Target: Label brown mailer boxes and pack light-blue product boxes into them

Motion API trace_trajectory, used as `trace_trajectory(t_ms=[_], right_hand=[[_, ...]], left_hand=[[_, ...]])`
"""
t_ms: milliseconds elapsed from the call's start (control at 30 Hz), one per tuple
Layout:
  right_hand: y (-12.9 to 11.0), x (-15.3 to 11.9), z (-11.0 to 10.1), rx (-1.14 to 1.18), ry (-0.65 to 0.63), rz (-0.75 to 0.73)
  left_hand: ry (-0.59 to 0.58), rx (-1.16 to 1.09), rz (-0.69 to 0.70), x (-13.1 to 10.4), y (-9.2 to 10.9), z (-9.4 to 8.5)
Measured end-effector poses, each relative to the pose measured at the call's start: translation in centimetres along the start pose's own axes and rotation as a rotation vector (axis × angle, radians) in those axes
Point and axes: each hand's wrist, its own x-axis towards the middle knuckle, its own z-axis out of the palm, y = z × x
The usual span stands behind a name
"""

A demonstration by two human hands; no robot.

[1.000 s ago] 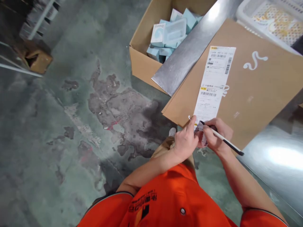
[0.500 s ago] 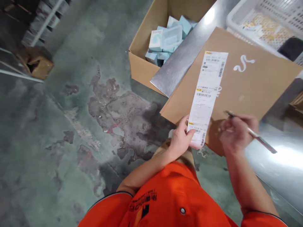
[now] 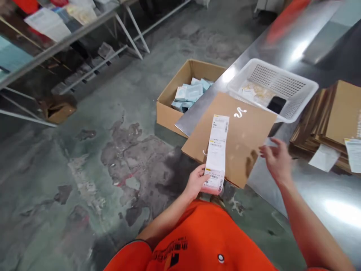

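My left hand (image 3: 196, 182) is closed on the lower end of a long strip of shipping labels (image 3: 217, 154), thumb on top. The strip carries printed text, barcodes and small yellow marks, and lies over a flat brown cardboard sheet (image 3: 239, 139). White squiggles mark the sheet, which rests at the corner of a metal table. Off the sheet's right edge hovers my right hand (image 3: 278, 160), fingers apart and bent. No pen shows in it.
Beyond the sheet a white plastic basket (image 3: 301, 94) holds a dark flat object (image 3: 276, 104). Stacked folded cardboard (image 3: 318, 116) lies right on the metal table (image 3: 310, 188). On the floor, an open carton (image 3: 172, 119) contains light blue boxes (image 3: 194, 90). A rack (image 3: 84, 35) stands at upper left.
The pen has left my right hand, which has opened and moved to the sheet's right edge. My left hand still grips the labels. The view has tilted up, showing more of the table.
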Motion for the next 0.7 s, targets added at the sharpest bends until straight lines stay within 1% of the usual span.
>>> trace_trajectory(t_ms=[33,67,100,133,167,233,267,300,333,400,433,467,500,533,567,600,633,700], right_hand=[[-2.2,-0.9,1.4,0.024,-0.167,-0.023],[-4.0,-1.9,3.0,0.015,-0.295,-0.054],[-5.3,-2.8,4.5,0.033,-0.395,-0.072],[-6.1,-3.8,6.0,0.071,-0.456,-0.074],[-6.4,-4.7,7.3,0.131,-0.495,-0.069],[-5.9,-6.3,9.2,0.29,-0.539,-0.057],[-5.5,-6.9,9.7,0.353,-0.556,-0.06],[-5.0,-7.5,10.0,0.39,-0.577,-0.075],[-4.6,-7.9,10.0,0.395,-0.604,-0.101],[-4.6,-8.2,9.3,0.309,-0.635,-0.198],[-4.9,-8.2,8.8,0.228,-0.607,-0.275],[-5.5,-8.0,8.2,0.134,-0.539,-0.37],[-6.3,-7.7,7.7,0.036,-0.442,-0.477],[-7.2,-7.4,7.1,-0.06,-0.344,-0.587],[-8.2,-7.1,6.7,-0.151,-0.278,-0.691],[-9.2,-6.8,6.4,-0.239,-0.273,-0.784],[-10.2,-6.6,6.1,-0.33,-0.332,-0.855],[-11.5,-6.4,5.7,-0.497,-0.536,-0.908]], left_hand=[[-0.009,0.008,0.016,-0.3,-0.6,0.0],[-0.019,0.015,0.023,-0.7,-1.1,-0.2],[-0.034,0.012,0.016,-1.0,-1.6,-0.3],[-0.059,-0.007,-0.009,-1.2,-1.9,-0.6],[-0.096,-0.044,-0.049,-1.3,-2.1,-0.8],[-0.184,-0.164,-0.127,-1.2,-1.9,-1.0],[-0.214,-0.223,-0.144,-0.9,-1.6,-1.0],[-0.217,-0.261,-0.136,-0.5,-1.2,-1.0],[-0.185,-0.27,-0.104,0.0,-0.7,-0.9],[-0.049,-0.214,-0.011,1.1,0.3,-0.7],[0.023,-0.164,0.038,1.6,0.8,-0.6],[0.08,-0.103,0.084,2.0,1.2,-0.5],[0.111,-0.034,0.132,2.2,1.5,-0.4],[0.112,0.047,0.176,2.2,1.8,-0.3],[0.089,0.141,0.216,2.0,2.0,-0.2],[0.05,0.244,0.247,1.7,2.1,-0.1],[0.003,0.345,0.266,1.3,2.1,0.0],[-0.097,0.5,0.266,0.4,2.0,-0.1]])
